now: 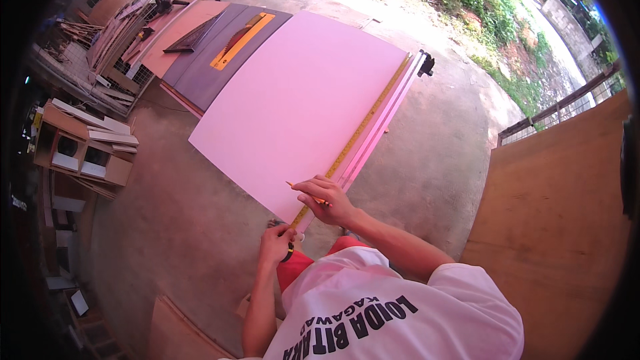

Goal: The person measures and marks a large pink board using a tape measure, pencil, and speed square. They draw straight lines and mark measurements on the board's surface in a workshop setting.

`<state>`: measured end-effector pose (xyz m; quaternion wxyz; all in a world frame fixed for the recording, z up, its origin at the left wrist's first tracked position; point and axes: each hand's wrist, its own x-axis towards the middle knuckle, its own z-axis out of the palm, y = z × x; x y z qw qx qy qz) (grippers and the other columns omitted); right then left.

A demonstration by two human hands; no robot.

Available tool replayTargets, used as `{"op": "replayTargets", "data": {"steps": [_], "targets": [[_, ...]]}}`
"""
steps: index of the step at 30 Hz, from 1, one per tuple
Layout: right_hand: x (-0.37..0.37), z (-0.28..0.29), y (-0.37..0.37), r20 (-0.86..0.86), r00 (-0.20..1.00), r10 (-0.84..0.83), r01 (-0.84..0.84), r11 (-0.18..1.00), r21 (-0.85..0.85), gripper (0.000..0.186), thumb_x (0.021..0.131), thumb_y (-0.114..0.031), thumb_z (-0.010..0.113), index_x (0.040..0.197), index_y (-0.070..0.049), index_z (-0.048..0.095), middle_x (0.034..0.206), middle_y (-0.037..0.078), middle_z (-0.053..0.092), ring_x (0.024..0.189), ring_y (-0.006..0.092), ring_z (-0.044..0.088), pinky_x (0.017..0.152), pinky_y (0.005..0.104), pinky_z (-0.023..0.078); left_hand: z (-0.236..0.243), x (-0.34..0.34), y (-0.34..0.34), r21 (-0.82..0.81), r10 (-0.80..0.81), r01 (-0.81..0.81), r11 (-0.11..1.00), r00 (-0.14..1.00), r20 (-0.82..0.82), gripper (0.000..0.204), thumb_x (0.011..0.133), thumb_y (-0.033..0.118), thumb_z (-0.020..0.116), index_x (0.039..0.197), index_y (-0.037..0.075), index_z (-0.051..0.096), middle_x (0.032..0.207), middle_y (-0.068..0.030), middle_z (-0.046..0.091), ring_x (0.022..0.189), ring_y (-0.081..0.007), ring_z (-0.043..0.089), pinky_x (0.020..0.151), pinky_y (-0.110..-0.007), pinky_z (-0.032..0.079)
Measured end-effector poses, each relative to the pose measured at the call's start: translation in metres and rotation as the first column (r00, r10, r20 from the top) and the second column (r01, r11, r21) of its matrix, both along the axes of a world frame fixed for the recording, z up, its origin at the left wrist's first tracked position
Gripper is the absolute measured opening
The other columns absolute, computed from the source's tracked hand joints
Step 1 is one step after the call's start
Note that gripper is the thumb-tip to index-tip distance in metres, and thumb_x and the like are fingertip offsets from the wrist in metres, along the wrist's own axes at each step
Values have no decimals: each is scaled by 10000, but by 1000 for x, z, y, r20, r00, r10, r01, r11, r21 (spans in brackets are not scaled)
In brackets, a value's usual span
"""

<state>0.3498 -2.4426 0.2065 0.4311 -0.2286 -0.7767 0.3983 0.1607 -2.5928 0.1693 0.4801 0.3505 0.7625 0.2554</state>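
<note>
- One large white board (300,100) lies flat on a table saw (213,60) and takes up the middle of the view; every place below is given from this board.
- One big brown plywood sheet (560,227) stands well off the board's right side, over the concrete floor (427,160).
- One stack of cardboard boxes (83,143) sits on the floor well off the board's left edge; wood offcuts are piled beyond it — too jumbled to count.
- One yellow tape measure (360,127) is stretched along the board's right long edge, from the far corner down to the near corner.
- One pale rail (383,123) runs just beside the tape, off the board's right edge, with one black end piece (426,63) at the far corner.
- Right hand (325,198) rests on the board at its near right corner, fingers curled shut around one yellow pencil (301,191); the pencil tip points left onto the board, just beside the tape.
- Left hand (277,243) sits just off the board's near corner, below the right hand, closed on the tape measure's case end — the case itself is mostly hidden in the grip.
- Two hands, one pencil, one tape.
</note>
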Motion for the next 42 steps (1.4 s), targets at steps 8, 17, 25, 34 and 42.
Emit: {"op": "replayTargets", "data": {"steps": [8,17,25,34,42], "targets": [[-1,-2,-3,-1,999,-35,35,999,15,215,991,-85,696,1192,-15,729,1013,106,755,869,269,662,759,403,538,-4,-3,-4,47,18,-19,999,1000,20,204,991,144,682,1047,-14,797,791,-54,732,733,-121,658,705,-301,521],[6,-2,-2,-106,984,-146,148,989,4,241,1061,-67,551,1235,15,696,1085,185,740,924,277,683,824,388,549,-7,-14,-4,110,132,-143,984,986,101,195,984,144,688,1024,-12,797,769,-44,718,716,-114,650,691,-300,522],[4,-11,-10,-41,984,-172,157,958,-242,295,1142,-187,443,1133,-3,674,764,83,749,652,155,697,637,303,561,-7,-58,-18,165,350,-417,894,879,323,207,1061,154,618,1016,-4,745,877,-35,708,787,-103,646,728,-277,532],[-10,-12,-6,128,987,-100,119,982,-149,212,1058,-123,615,860,-47,613,692,91,649,624,210,673,567,362,517,-30,-94,12,198,440,-702,684,613,656,192,1107,195,570,1011,65,674,992,-56,718,787,-126,680,710,-280,572],[-24,-13,-2,389,873,-294,283,955,87,134,984,-109,678,884,-57,607,741,119,644,707,320,661,615,445,507,-47,-166,73,139,265,-562,815,576,774,191,1097,225,603,970,106,682,859,10,655,639,-98,621,557,-275,537]]}}
